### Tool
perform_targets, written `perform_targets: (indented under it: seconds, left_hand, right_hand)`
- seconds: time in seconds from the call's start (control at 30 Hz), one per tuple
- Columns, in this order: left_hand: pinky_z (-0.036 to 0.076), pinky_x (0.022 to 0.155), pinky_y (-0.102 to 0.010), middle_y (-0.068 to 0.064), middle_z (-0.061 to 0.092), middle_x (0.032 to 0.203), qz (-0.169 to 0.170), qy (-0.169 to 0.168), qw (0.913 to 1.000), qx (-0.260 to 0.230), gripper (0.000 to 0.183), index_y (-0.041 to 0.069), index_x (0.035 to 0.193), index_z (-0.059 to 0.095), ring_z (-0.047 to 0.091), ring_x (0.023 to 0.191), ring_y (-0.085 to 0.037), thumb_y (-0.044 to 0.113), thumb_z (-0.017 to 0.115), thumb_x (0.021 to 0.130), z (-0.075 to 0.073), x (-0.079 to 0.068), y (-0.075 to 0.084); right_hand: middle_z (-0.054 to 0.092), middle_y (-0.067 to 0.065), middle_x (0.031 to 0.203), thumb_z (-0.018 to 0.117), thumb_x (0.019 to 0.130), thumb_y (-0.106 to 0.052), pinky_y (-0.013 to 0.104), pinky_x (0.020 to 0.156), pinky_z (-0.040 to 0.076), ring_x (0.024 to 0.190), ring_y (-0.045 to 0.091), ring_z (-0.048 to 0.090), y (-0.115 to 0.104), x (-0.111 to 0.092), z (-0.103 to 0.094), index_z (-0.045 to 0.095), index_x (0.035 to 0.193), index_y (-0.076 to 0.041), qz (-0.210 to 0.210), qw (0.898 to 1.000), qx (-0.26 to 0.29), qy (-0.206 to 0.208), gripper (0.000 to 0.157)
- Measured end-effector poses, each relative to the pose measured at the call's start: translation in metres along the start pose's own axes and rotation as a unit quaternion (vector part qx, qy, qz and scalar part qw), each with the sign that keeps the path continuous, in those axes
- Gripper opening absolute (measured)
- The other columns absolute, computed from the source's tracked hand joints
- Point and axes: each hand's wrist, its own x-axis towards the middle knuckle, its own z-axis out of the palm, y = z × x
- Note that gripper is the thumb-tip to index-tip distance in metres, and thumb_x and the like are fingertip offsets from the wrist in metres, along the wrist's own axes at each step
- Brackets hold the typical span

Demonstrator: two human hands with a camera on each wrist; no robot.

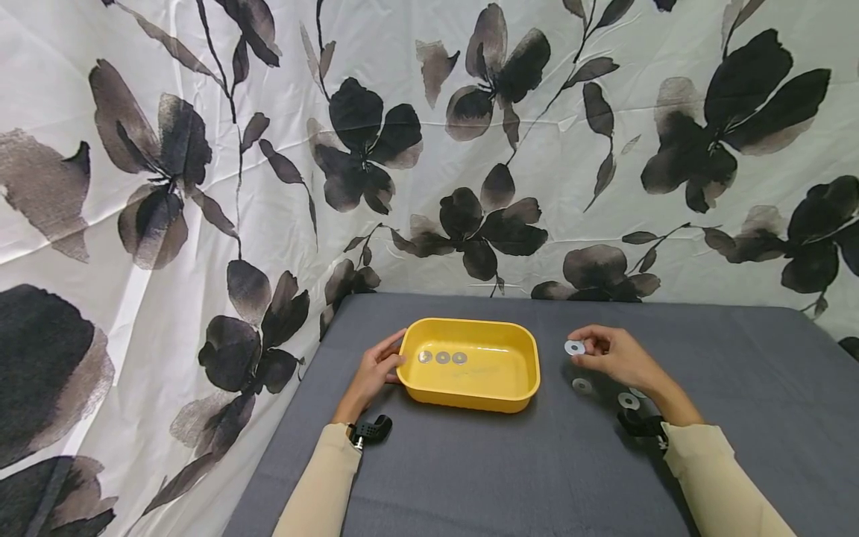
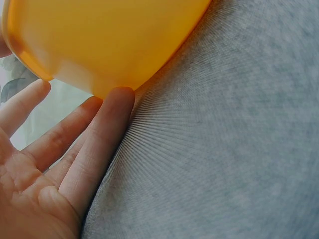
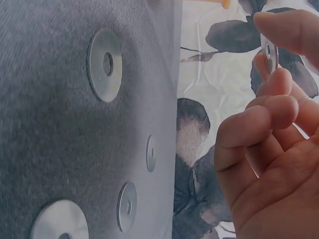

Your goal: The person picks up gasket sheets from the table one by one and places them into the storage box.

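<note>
A yellow plastic tray [image 1: 470, 401] stands on the grey cloth, with three flat metal washers [image 1: 443, 358] in a row on its floor toward the left. My left hand [image 1: 372, 375] is at the tray's left end; in the left wrist view its nearly straight fingers [image 2: 94, 144] touch the outer wall. To the right of the tray, my right hand [image 1: 614, 354] pinches a washer [image 1: 574, 347] between thumb and fingertips, raised above the cloth. The right wrist view shows this held washer [image 3: 269, 54] nearly edge-on, the other fingers curled below it.
Several more washers lie loose on the cloth by the right hand, among them one washer [image 1: 581, 385] under the fingers and another washer [image 1: 628, 401] by the wrist. Behind the grey-covered table [image 1: 496, 470] hangs a white curtain [image 1: 429, 67] with dark flowers.
</note>
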Motion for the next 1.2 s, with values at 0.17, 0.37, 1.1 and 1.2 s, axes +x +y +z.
perform_targets:
  seconds: [0.17, 0.37, 1.1, 1.2]
  left_hand:
    - [0.06, 0.076, -0.035, -0.02, 0.048, 0.143, -0.001, 0.0, 1.0, 0.001, 0.056, 0.018, 0.149, 0.037, 0.056, 0.119, -0.041, 0.011, 0.053, 0.096, 0.0, -0.001, 0.001]
    - [0.06, 0.076, -0.034, -0.02, 0.049, 0.143, 0.001, 0.001, 1.0, 0.002, 0.056, 0.017, 0.149, 0.037, 0.055, 0.119, -0.043, 0.01, 0.052, 0.096, 0.0, -0.001, 0.0]
    - [0.06, 0.076, -0.034, -0.018, 0.049, 0.144, -0.003, 0.004, 1.0, -0.002, 0.055, 0.02, 0.149, 0.039, 0.056, 0.119, -0.041, 0.014, 0.055, 0.096, -0.001, 0.0, -0.001]
    - [0.06, 0.076, -0.034, -0.018, 0.048, 0.144, -0.001, 0.002, 1.0, -0.004, 0.056, 0.019, 0.149, 0.039, 0.055, 0.12, -0.042, 0.014, 0.055, 0.096, -0.002, 0.001, -0.001]
  right_hand:
    - [0.051, 0.005, 0.082, 0.077, 0.081, -0.022, 0.023, 0.053, 0.043, 0.065, 0.01, 0.049, -0.001, 0.002, 0.003, 0.064, 0.113, -0.008, -0.002, 1.0, 0.008, -0.005, 0.037]
    - [0.051, 0.006, 0.083, 0.077, 0.081, -0.026, 0.023, 0.056, 0.045, 0.068, 0.011, 0.05, -0.008, 0.003, 0.008, 0.065, 0.114, -0.009, -0.005, 0.999, 0.035, -0.018, 0.04]
    - [0.052, 0.009, 0.084, 0.077, 0.081, -0.019, 0.025, 0.056, 0.043, 0.069, 0.013, 0.05, -0.033, 0.034, 0.022, 0.066, 0.114, -0.012, -0.037, 0.993, 0.077, -0.08, 0.035]
    - [0.052, 0.008, 0.083, 0.077, 0.081, -0.018, 0.025, 0.055, 0.043, 0.068, 0.013, 0.049, -0.035, 0.039, 0.025, 0.066, 0.114, -0.011, -0.039, 0.992, 0.082, -0.086, 0.035]
